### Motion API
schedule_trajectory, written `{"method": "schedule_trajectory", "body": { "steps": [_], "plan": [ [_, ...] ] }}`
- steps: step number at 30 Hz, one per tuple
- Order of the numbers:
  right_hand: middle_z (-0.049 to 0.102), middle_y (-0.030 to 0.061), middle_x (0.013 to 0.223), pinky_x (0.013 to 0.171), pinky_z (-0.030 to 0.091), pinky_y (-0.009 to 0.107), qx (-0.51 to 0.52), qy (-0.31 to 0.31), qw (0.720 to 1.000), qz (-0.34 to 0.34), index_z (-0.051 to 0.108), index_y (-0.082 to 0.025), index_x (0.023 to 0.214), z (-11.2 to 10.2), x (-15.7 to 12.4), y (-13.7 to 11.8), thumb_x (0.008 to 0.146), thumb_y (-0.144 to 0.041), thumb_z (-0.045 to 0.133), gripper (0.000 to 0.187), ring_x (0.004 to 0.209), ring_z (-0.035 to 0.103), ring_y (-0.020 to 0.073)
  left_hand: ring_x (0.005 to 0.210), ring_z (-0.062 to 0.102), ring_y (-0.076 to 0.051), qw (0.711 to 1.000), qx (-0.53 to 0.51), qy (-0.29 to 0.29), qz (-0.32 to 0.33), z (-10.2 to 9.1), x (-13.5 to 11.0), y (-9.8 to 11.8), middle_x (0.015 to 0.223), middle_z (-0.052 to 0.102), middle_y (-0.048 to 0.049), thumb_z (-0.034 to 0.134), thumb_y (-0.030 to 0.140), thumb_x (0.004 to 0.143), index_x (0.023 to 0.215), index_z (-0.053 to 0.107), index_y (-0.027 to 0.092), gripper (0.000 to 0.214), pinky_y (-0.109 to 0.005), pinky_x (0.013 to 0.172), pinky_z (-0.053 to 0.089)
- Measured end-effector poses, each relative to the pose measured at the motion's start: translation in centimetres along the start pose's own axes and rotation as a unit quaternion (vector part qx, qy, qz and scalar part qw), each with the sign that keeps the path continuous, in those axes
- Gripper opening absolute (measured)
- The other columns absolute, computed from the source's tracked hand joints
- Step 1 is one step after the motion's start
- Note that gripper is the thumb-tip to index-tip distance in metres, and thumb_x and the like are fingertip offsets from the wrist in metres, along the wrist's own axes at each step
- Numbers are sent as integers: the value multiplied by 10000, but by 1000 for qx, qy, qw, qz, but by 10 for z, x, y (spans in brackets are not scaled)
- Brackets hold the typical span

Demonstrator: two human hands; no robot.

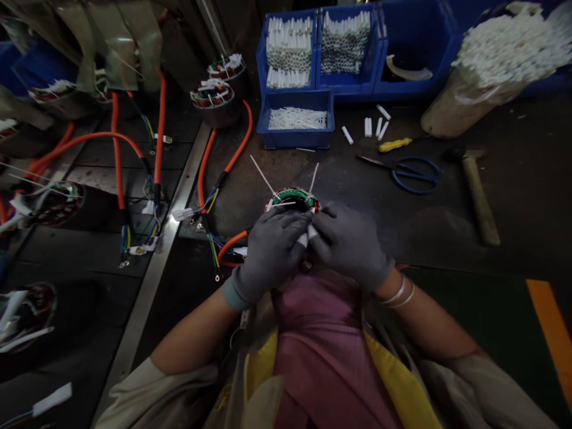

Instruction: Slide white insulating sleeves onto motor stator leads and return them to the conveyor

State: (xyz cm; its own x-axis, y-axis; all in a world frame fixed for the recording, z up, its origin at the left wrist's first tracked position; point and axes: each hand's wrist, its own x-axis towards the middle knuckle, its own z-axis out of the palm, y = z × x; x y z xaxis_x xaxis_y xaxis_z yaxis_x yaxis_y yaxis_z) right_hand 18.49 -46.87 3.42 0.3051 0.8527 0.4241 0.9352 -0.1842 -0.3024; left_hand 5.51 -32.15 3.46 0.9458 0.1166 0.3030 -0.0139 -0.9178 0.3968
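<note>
In the head view, a round motor stator (294, 194) with a green inner ring and red windings stands on the bench before me, its near side hidden by my hands. Thin white cable ties (263, 176) stick up and out from its rim. My left hand (277, 245), in a grey glove, is closed at the stator's near edge. My right hand (353, 243), also gloved, meets it there with fingers pinched. Small white pieces show between the fingertips, but what they grip is too hidden to name. An orange cable (232, 245) runs out beside my left hand.
Blue bins (315, 47) of white tubes line the back, with a small tray (295, 138) of cable ties before them. Scissors (415, 174), a yellow-handled tool (395, 145) and a hammer (480, 196) lie right. More stators (214, 101) with orange cables stand left, across a metal rail (167, 244).
</note>
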Motion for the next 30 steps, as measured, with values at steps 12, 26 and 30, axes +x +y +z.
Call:
{"method": "schedule_trajectory", "body": {
  "steps": [12,26,30],
  "plan": [
    [661,74,811,652,265,376,11,-4,981,-194,697,-186,800,-1,31,24,1004,-227,544,258,703,491,218,879,708,-256,999,26,-3,-43,0,6,-3,860,746,-60,737,216,884,843,681,192,73,-358,786,510],
    [719,51,990,888,522,370,155,279,942,101,692,-196,1021,-41,60,144,1028,-259,604,108,939,661,216,818,685,-264,997,-34,-22,-63,-13,7,-16,834,740,-57,591,373,965,854,703,210,227,-371,706,499],
    [661,158,1275,1110,387,564,-115,377,867,305,708,-172,1063,-80,64,251,838,-99,789,249,1235,536,311,836,696,-277,994,-33,-39,-94,-15,7,-20,868,748,-69,644,390,878,896,717,208,197,-363,681,498]
  ]
}}
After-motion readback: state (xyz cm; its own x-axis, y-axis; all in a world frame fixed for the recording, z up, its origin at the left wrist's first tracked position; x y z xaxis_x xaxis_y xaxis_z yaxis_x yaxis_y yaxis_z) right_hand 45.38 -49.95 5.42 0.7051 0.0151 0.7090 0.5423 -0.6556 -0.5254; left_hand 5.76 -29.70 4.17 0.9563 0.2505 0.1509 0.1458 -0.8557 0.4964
